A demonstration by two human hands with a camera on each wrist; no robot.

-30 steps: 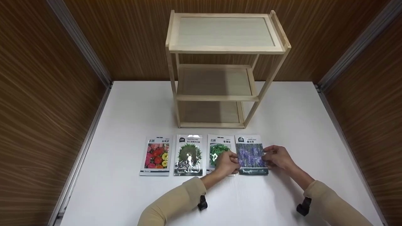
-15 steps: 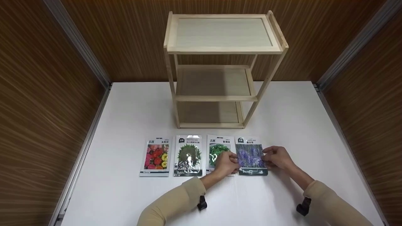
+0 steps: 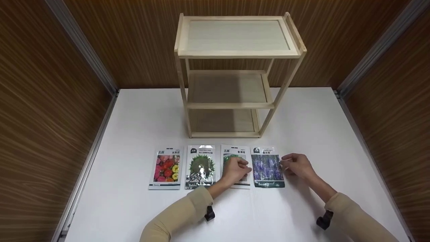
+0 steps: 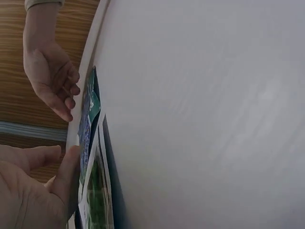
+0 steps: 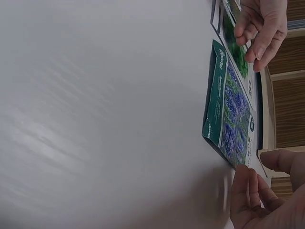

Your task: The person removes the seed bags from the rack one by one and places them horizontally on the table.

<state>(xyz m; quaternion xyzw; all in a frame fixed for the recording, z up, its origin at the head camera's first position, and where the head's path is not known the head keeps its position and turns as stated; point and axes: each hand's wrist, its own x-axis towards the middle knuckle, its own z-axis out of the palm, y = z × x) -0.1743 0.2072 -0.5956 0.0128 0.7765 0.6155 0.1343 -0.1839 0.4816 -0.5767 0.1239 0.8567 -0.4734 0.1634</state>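
Note:
Side by side on the white table lie a seed packet with red, pink and yellow flowers (image 3: 166, 169), a sunflower seed packet (image 3: 201, 168), a green-leaf seed packet (image 3: 238, 152) and a purple-flower seed packet (image 3: 267, 168). My left hand (image 3: 235, 170) hovers over the green-leaf packet and hides part of its picture. Its thumb and fingers are loosely bent with nothing between them. At the right edge of the purple-flower packet is my right hand (image 3: 298, 165). In the right wrist view its fingertips (image 5: 242, 171) are right at that edge, thumb held apart.
A three-tier wooden shelf (image 3: 238, 53) stands behind the row of packets, near the back wall. Brown wood-grain panels (image 3: 50, 117) with metal corner strips enclose the white table (image 3: 127, 215) at left, back and right.
My left hand has come away from the left edge of the purple-flower packet and shifted left over the green-leaf packet. My right hand has barely moved. The purple-flower packet lies slightly farther left.

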